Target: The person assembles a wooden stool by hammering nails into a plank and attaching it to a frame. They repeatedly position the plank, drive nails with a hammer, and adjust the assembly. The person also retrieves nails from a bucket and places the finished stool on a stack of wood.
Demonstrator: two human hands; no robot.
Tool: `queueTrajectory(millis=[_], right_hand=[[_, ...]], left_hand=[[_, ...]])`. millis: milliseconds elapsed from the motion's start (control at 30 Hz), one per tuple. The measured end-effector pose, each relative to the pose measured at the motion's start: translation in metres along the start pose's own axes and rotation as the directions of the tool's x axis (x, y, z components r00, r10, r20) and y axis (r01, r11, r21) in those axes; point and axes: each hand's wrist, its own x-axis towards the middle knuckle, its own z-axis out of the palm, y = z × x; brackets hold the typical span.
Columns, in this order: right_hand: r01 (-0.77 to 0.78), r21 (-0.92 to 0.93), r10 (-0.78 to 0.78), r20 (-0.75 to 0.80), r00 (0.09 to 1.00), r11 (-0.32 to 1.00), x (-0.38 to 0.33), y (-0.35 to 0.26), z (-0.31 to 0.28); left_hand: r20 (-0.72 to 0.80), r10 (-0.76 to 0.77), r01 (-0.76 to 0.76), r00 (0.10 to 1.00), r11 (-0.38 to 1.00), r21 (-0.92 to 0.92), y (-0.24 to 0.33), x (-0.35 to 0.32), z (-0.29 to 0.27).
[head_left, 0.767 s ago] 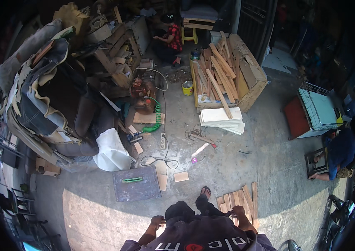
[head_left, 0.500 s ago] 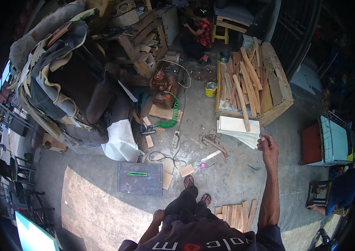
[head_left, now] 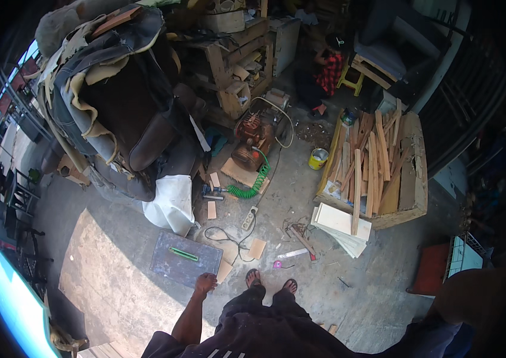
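My left hand (head_left: 206, 283) hangs over the near right corner of a dark, flat board-like panel (head_left: 166, 271), its fingers loosely bent and apart with nothing visible in them. Whether it touches the panel I cannot tell. A green strip-shaped tool (head_left: 183, 254) lies on that panel, and small pieces of thin wood (head_left: 257, 249) lie beside it. At the lower right my right arm (head_left: 474, 301) is raised close to the camera, large and dark; its hand is out of sight. Fanned white boards (head_left: 342, 224) rest at the near edge of a wooden crate-like box.
Long wood strips (head_left: 378, 161) lie on the wooden box (head_left: 417, 158). Left of it are a yellow can (head_left: 318, 159), a rusty compressor (head_left: 250, 137) with a green coiled hose (head_left: 256, 185), a power strip (head_left: 249, 219) and a hammer (head_left: 304, 238). Someone in red checks (head_left: 330, 74) sits behind.
My view has turned and shifted. My right hand, before beside the white boards, has left the picture as that arm rose. My left hand has moved out from my side toward the dark panel.
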Motion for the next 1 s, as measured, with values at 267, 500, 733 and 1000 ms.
queueTrajectory(millis=[267,500,733,1000], right_hand=[[-0.02,-0.123,0.021,0.003,1.0,0.992,0.059,0.072,0.007],[-0.088,-0.098,0.078,-0.098,0.992,0.991,0.1,0.063,-0.057],[-0.111,-0.137,0.094,-0.127,0.987,0.984,0.077,0.074,-0.093],[-0.09,-0.083,0.085,-0.059,0.995,0.992,0.059,0.122,-0.068]], left_hand=[[0.003,0.625,-0.619,0.781,0.775,-0.127,0.209,-0.048,0.033],[0.139,0.99,-0.906,-0.027,0.035,-0.421,0.441,-0.32,-0.034],[0.033,0.971,-0.93,-0.237,-0.217,-0.298,0.519,-0.415,-0.067],[-0.072,0.949,-0.938,-0.308,-0.316,-0.142,0.544,-0.429,-0.056]])
